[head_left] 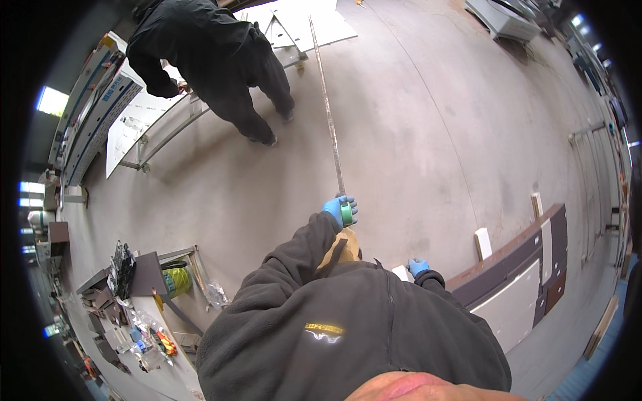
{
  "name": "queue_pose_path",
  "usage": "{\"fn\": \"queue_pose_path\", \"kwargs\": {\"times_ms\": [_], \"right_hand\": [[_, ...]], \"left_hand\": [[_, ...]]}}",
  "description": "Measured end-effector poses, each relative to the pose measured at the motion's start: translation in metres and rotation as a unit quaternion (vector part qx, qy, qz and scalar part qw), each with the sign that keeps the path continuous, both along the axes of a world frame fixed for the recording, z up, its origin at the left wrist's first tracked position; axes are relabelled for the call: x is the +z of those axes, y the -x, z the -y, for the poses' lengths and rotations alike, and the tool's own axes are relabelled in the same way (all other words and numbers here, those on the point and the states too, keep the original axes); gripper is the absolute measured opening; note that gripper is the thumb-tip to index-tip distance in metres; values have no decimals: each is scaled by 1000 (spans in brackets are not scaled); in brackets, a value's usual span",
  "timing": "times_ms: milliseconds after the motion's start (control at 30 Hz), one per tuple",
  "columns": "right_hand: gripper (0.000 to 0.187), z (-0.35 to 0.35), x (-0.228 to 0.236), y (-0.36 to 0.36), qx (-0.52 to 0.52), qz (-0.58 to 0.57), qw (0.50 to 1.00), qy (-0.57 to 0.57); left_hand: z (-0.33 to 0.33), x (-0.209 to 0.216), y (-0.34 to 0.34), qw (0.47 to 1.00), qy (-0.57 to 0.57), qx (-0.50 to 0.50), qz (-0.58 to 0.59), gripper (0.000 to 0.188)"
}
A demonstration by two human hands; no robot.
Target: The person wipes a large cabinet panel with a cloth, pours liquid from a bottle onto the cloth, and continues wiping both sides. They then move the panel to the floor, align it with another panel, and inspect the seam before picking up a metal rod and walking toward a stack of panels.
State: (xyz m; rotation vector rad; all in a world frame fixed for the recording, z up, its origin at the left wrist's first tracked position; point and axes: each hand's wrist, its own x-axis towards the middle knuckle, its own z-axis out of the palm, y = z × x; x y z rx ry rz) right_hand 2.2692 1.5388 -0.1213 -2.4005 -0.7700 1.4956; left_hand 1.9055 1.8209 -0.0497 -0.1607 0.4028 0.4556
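Note:
My left hand (338,212), in a blue glove, is closed in front of my chest. A long narrow grey strip (328,103) runs from it away toward the white table. A green rounded thing (346,214), perhaps a tape roll, shows at the same hand; its exact grip is partly hidden. Below the hand, a tan piece (344,247) shows against my jacket. My right hand (418,267), also blue-gloved, is low at my right side with fingers curled. A small white thing (400,273) is beside it, and whether I hold it is unclear.
A person in dark clothes (214,60) stands at the far left by a white-topped table (137,123). Dark and white panels (508,267) stand at the right. A cluttered bench (150,334) is at the near left. A metal frame (588,194) stands far right.

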Motion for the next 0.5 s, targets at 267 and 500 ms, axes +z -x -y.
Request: {"fn": "queue_pose_path", "kwargs": {"times_ms": [267,500], "right_hand": [[44,-299,22,-23,127,9,988,89],[45,-550,84,-54,250,45,966,39]], "left_hand": [[-282,-50,-28,976,47,15,-214,28],[-444,-57,-71,931,64,40,-358,27]]}}
